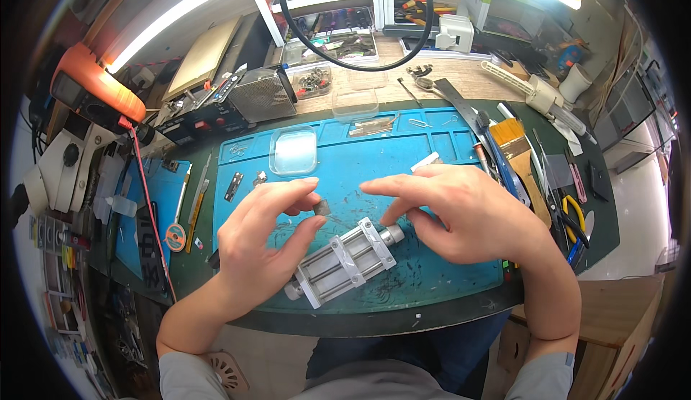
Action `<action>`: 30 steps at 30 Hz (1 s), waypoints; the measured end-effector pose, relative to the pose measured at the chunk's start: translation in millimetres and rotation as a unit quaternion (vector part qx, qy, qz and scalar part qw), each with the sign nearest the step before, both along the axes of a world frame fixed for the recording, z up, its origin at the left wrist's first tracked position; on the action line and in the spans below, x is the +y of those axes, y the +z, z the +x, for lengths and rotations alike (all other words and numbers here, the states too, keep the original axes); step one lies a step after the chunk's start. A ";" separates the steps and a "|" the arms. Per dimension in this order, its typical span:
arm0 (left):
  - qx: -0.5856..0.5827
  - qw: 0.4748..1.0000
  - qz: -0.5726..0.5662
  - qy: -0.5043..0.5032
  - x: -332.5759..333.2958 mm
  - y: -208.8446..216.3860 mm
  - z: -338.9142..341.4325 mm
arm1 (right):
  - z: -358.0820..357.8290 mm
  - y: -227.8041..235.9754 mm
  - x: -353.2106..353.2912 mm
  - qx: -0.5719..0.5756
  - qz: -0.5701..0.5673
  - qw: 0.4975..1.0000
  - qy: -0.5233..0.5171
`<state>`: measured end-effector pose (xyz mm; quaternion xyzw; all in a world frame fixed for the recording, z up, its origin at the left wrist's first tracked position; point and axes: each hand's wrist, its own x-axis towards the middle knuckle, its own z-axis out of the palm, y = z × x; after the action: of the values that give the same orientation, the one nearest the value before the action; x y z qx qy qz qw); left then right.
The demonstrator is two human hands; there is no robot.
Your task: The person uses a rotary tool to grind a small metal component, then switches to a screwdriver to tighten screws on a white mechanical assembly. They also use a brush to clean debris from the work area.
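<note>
My left hand (255, 238) pinches a small, flat, dark square piece (322, 207) between thumb and fingertips, above the blue work mat (446, 285). Just below lies a silver metal clamp fixture (344, 262) with parallel rods, crossbars and a round knob at each end, set at a slant on the mat. My right hand (461, 213) is over the fixture's upper right end, its index finger stretched toward the left hand. A bent finger of it is at the right knob (393, 234); whether it touches is hard to tell. No held thing shows in the right hand.
A clear plastic box (294, 150) and small metal parts (234, 186) sit on the mat's far left. To the right lie a wide brush (515, 148) and yellow-handled pliers (574, 219). An orange multimeter (97, 91) stands left; a black cable loop (353, 65) hangs ahead.
</note>
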<state>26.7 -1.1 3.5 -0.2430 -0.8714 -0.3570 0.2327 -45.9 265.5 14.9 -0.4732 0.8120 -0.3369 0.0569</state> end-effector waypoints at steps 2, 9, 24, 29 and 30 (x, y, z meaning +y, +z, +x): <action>0.005 1.000 -0.001 0.003 -1.6 1.7 0.2 | 0.3 6.7 0.7 -0.011 -0.010 1.000 -0.012; 0.005 1.000 0.002 0.007 -1.3 2.0 0.5 | -0.5 1.9 2.4 0.021 0.021 0.999 -0.027; -0.010 1.000 -0.010 -0.012 1.9 4.5 6.2 | 8.6 15.0 2.8 0.072 0.036 0.997 -0.001; -0.010 1.000 -0.012 -0.016 2.2 1.9 5.1 | 6.9 22.8 6.7 0.073 -0.025 0.996 -0.042; -0.012 1.000 -0.011 -0.019 2.8 2.0 5.0 | 9.2 20.5 5.4 0.088 0.014 0.995 -0.045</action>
<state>31.7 1.7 5.5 -0.2584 -0.8732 -0.3543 0.2127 -36.7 271.0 35.4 -0.4635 0.8388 -0.2849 -0.0229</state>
